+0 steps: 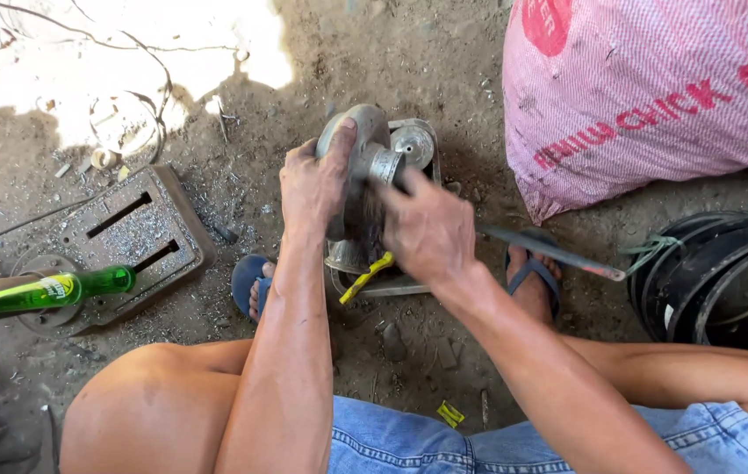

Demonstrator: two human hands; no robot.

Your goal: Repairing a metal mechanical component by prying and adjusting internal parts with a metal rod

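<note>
A: Metal motor part [365,154], grey and rounded with a short cylindrical hub, sits on the dirt ground [409,61] between the person's two feet, resting on a shallow metal tray [409,283].

B: Left hand?

A: Left hand [312,184] is on the left side of the part, thumb up over the domed top, fingers clamped around its edge.

B: Right hand?

A: Right hand [427,230] presses on the part from the right, forefinger stretched toward the hub. Fingers are partly curled; whether they grip anything underneath, I cannot tell. A long thin metal tool [558,254] runs out from beneath that hand toward the right, over the right foot; contact with the palm is hidden.

B: Anything else at the part?

A: A yellow strip [365,276] hangs off the tray's near edge. A second small round metal piece [413,145] lies just behind the hub.

B: Surroundings?

A: Green glass bottle [49,292] lies on its side to the left, on a slotted metal plate [141,230]. Pink woven sack [655,96] at upper right; black rings [725,281] stacked at the right edge. Blue sandals on both feet.
</note>
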